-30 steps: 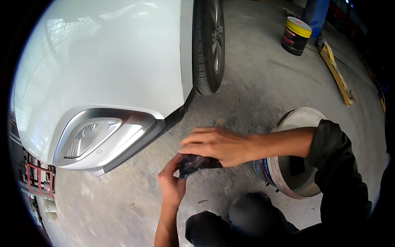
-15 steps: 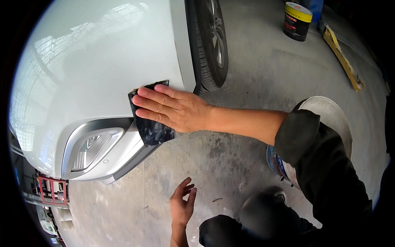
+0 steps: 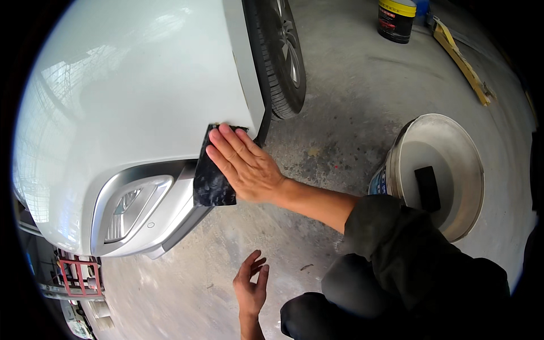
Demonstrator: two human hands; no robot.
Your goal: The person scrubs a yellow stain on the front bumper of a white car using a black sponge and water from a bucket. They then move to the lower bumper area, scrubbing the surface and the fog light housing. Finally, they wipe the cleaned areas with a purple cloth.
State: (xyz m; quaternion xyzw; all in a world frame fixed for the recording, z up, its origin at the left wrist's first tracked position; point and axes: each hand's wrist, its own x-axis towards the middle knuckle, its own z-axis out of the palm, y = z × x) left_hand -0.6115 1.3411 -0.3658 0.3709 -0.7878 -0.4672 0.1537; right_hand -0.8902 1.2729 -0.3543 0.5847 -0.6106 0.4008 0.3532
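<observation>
My right hand [image 3: 252,173] lies flat on a black, wet-looking sheet of sandpaper [image 3: 212,184] and holds it against the white car bumper [image 3: 153,119]. The sheet is at the bumper's corner near the wheel, and its lower end hangs past the grey trim. The fingers point up and to the left. Low in the middle, my left hand [image 3: 250,286] hangs over the floor, open, its fingers loosely bent with nothing in them.
At right, a bucket [image 3: 473,198] holds cloudy water and a black block [image 3: 427,188]. A tyre [image 3: 277,73] stands above my right hand. Farther back are a black tub with a yellow rim [image 3: 396,22] and a yellow bar [image 3: 462,59]. My knees [image 3: 357,283] are below.
My right hand and the sandpaper have slid right along the bumper toward the wheel. The forearm now slopes lower, and the bucket's inside has come into view. My left hand stays much the same.
</observation>
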